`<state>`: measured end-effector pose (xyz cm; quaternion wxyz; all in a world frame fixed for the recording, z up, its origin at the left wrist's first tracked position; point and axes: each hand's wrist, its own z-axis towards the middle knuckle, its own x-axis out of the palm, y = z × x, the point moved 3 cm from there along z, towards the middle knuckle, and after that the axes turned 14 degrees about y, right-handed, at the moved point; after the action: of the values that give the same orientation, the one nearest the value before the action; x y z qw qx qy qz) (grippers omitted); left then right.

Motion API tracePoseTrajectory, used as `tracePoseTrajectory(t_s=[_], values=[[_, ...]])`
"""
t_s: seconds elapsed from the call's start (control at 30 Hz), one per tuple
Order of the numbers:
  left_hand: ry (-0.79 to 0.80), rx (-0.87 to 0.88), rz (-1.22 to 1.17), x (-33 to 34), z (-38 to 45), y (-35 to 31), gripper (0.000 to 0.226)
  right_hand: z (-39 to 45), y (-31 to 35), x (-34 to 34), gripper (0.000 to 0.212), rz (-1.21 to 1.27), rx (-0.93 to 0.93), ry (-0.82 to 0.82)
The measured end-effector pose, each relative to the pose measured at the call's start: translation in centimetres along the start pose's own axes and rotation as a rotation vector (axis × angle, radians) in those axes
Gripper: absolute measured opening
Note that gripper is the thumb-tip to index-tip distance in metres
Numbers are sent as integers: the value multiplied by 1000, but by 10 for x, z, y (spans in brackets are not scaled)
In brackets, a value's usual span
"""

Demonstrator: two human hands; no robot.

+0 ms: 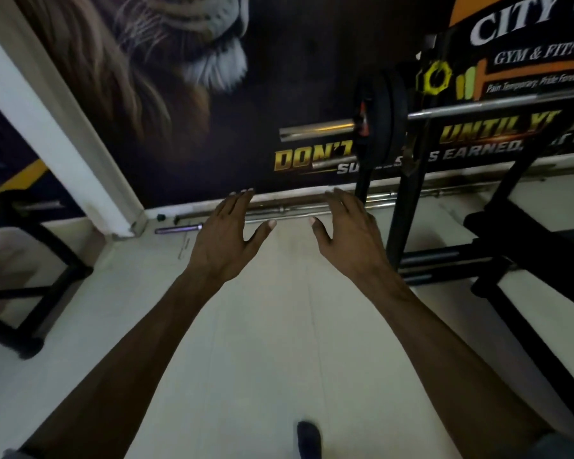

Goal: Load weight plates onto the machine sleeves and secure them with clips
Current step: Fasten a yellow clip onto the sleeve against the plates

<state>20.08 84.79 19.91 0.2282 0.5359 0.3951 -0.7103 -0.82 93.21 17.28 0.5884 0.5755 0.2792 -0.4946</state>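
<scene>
Two black weight plates [383, 115] sit on the left sleeve [315, 132] of a barbell resting on a black bench rack, upper right. A red-and-black clip [363, 119] sits against the outer plate. The bare chrome end of the sleeve sticks out to the left. My left hand [227, 241] and my right hand [352, 238] are held out side by side over the pale floor, below and left of the plates. Both are empty, palms down, fingers spread. Neither touches the bar.
The black bench rack [408, 207] and bench pad [527, 226] stand at right. Several spare bars [295, 212] lie on the floor along the printed wall banner. A yellow collar [434, 77] hangs above the plates. Another black frame [37, 283] stands at left. My shoe [309, 438] shows at the bottom.
</scene>
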Motion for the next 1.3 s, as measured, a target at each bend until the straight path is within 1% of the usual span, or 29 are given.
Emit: tracePoseTrajectory(t_s=[0.1, 0.23, 0.43, 0.53, 0.63, 0.73, 0.87, 0.97, 1.1, 1.17, 1.3], values=[[25, 59, -8, -15, 77, 10, 78, 66, -7, -9, 60, 11, 46, -41], [27, 129, -53, -30, 167, 26, 76, 143, -12, -18, 58, -9, 88, -83], [4, 280, -91, -33, 279, 54, 73, 232, -22, -12, 56, -64, 173, -104], [1, 388, -114, -33, 339, 71, 71, 277, -26, -9, 58, -82, 230, -173], [31, 494, -163, -30, 395, 85, 71, 316, -28, -7, 57, -120, 316, -254], [95, 592, -227, -30, 443, 91, 72, 344, -25, -9, 59, -126, 417, -289], [130, 788, -264, -39, 504, 78, 76, 372, -21, -22, 62, -157, 571, -348], [176, 878, -290, -37, 544, 60, 84, 383, -19, -31, 62, -185, 668, -370], [271, 998, -343, -20, 588, 20, 78, 392, -27, -46, 61, -246, 759, -406], [308, 1050, -369, -8, 602, -1, 76, 394, -37, -51, 59, -263, 801, -450], [321, 1152, -368, 9, 634, -46, 78, 404, -70, -72, 57, -262, 873, -538]])
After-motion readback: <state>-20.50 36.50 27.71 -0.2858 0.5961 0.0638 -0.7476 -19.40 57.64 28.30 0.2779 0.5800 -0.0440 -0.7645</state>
